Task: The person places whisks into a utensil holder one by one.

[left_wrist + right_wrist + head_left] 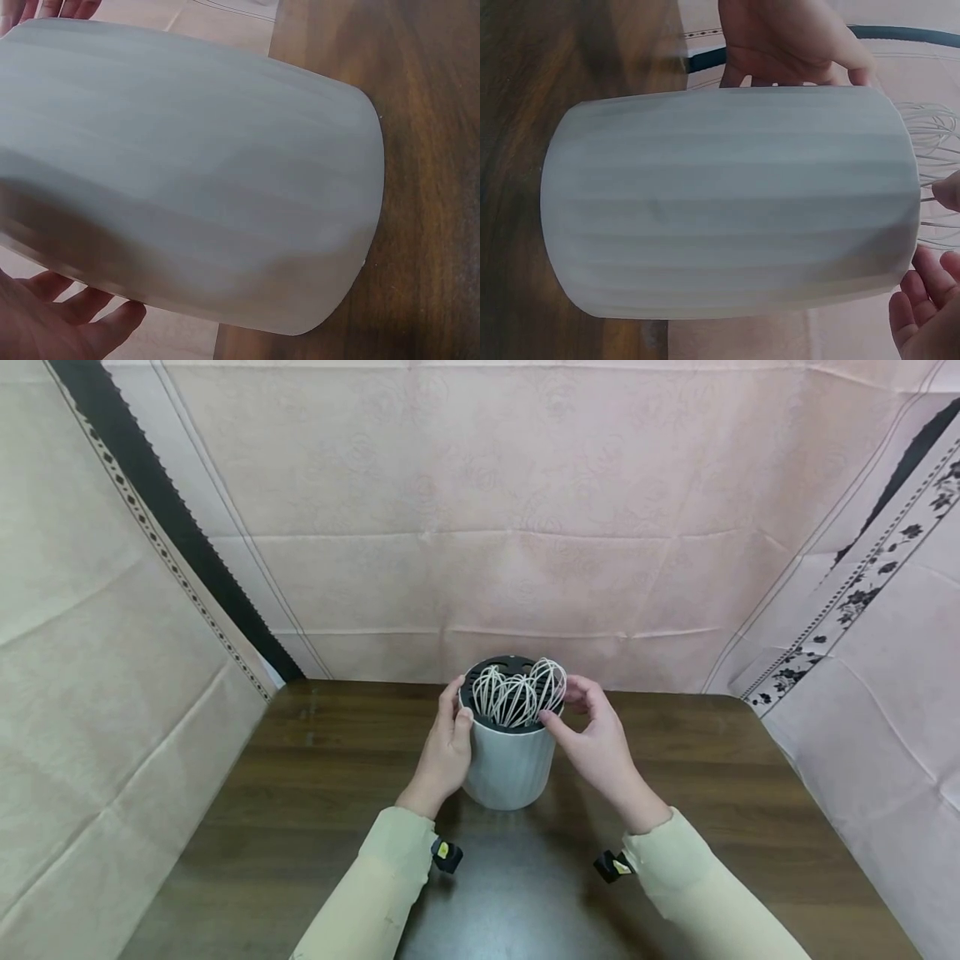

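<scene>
A pale grey-white ribbed utensil holder (506, 772) stands upright on the table, topped by a black slotted insert (504, 662). White wire whisk loops (510, 697) rise out of it in two rounded bunches; any handles are hidden inside. My left hand (448, 745) grips the holder's left side, thumb near the rim and fingers round the far side. At the right rim, my right hand (600, 747) has its thumb on the wires of the right whisk (551, 681) and its fingers behind them. The ribbed wall (727, 202) fills much of the right wrist view.
The brown wooden table (315, 827) carries the holder near its back edge. Pale cloth (525, 502) hangs behind, with more cloth at the left (97, 718) and right (892, 693) sides. Each sleeve has a small black wrist camera (447, 855) at its cuff.
</scene>
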The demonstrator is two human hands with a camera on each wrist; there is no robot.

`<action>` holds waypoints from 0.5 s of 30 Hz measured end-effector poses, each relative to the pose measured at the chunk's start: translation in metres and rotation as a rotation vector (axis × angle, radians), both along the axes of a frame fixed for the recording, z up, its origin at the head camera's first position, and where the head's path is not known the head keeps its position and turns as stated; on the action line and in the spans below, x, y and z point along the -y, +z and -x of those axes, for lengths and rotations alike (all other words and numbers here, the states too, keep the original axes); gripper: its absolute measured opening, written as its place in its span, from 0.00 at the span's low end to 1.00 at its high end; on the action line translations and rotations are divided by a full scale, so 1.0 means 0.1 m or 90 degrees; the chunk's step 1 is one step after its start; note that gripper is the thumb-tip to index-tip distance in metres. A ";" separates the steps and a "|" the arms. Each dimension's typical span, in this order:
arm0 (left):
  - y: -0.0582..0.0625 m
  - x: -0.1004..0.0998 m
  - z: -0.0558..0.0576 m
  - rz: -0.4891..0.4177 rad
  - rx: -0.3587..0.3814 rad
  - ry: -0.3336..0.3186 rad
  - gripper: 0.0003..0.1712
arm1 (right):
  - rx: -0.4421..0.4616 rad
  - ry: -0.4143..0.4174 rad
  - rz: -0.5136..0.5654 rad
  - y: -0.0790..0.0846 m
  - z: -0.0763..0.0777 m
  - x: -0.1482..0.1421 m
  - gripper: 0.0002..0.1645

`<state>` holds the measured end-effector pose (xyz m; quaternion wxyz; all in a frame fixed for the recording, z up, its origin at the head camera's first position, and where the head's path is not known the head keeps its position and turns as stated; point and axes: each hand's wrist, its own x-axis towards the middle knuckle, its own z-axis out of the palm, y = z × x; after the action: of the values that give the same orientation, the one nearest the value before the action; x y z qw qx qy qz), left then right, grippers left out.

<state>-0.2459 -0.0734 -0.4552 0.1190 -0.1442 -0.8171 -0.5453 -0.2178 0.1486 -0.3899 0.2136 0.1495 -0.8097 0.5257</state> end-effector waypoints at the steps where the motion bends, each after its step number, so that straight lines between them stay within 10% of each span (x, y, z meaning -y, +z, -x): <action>1: 0.00 0.01 0.01 0.002 0.002 -0.001 0.29 | 0.000 0.001 -0.001 -0.04 0.03 -0.01 0.31; 10: 0.08 0.11 -0.05 0.047 0.034 -0.030 0.32 | -0.001 -0.015 -0.089 -0.19 -0.03 -0.10 0.40; 15: 0.10 0.20 -0.27 0.234 -0.014 -0.004 0.40 | -0.045 -0.074 -0.232 -0.36 -0.18 -0.22 0.47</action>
<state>-0.2186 -0.0931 -0.4451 0.0980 -0.1724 -0.9010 -0.3858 -0.2002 0.1702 -0.4264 0.2412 0.1567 -0.8908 0.3519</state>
